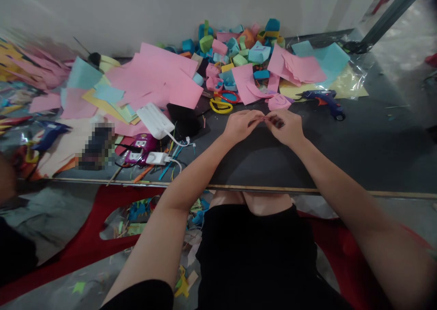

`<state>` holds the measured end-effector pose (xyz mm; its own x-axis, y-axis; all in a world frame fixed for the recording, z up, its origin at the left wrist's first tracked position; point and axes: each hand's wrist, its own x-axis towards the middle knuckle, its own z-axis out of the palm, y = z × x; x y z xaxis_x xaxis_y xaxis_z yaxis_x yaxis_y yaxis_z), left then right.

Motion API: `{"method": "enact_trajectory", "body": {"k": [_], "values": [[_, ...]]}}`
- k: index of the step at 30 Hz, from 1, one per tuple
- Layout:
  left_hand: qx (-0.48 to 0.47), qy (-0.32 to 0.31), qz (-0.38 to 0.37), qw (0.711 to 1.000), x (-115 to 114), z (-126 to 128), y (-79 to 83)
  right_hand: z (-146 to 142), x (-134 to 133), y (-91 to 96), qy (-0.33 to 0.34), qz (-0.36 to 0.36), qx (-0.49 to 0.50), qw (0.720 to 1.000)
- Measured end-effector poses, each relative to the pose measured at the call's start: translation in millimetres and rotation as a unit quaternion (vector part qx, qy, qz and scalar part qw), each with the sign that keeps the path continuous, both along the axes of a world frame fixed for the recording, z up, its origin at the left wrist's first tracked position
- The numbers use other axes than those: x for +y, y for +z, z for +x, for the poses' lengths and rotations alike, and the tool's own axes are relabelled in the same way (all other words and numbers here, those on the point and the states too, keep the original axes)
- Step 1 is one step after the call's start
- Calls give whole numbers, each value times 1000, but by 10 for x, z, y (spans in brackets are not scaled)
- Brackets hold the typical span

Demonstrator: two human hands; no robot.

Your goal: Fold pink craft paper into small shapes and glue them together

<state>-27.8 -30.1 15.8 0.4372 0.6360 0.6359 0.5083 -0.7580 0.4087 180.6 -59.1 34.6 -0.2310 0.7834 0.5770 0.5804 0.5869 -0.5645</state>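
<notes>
My left hand (241, 124) and my right hand (286, 126) meet above the dark tabletop (358, 155), fingers pinched together on a small pink paper strip (264, 117) held between them. Both hands are closed on it. Just beyond the hands lies a curled pink paper piece (279, 102). Yellow-handled scissors (221, 105) and red-handled scissors (228, 96) rest a little to the left of that.
Pink, blue and yellow paper sheets (160, 80) cover the table's left and back. A heap of folded coloured paper pieces (239, 46) sits against the wall. A blue glue gun (324, 98) lies at right, another (49, 132) at left, with white power adapters (155, 121) and cables.
</notes>
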Motion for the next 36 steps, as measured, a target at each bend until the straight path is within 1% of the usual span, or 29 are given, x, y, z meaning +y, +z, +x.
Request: {"method": "enact_trajectory", "body": {"k": [6,10,15,17,19,21,23,25,28,31,36], "values": [[-21,3,-5,1000,-28,19,37,2,-27,12,8,25,29,999],[-11,-8,-14,1000,-22,2,38,19,-2,15,23,27,10,999],[0,-22,-12,1000,-10,1,18,22,67,-11,25,71,-22,997],[-14,-10,-42,999,-15,30,13,9,67,-19,21,68,-32,997],[-45,10,-90,995,-24,68,7,-8,47,-19,14,69,-21,997],[-88,17,-145,985,-31,104,-3,-20,22,-14,3,69,0,998],[-129,5,-191,973,-32,126,-16,-23,4,-8,-9,62,13,998],[-163,-13,-221,961,-28,135,-30,-19,-4,-3,-18,58,15,998],[-199,-26,-237,951,-15,135,-45,-15,-7,4,-23,64,22,997],[-215,-28,-242,946,-2,133,-49,-17,-16,17,-27,60,28,997],[-198,-29,-234,951,10,125,-38,-18,-34,35,-20,37,42,998]]}}
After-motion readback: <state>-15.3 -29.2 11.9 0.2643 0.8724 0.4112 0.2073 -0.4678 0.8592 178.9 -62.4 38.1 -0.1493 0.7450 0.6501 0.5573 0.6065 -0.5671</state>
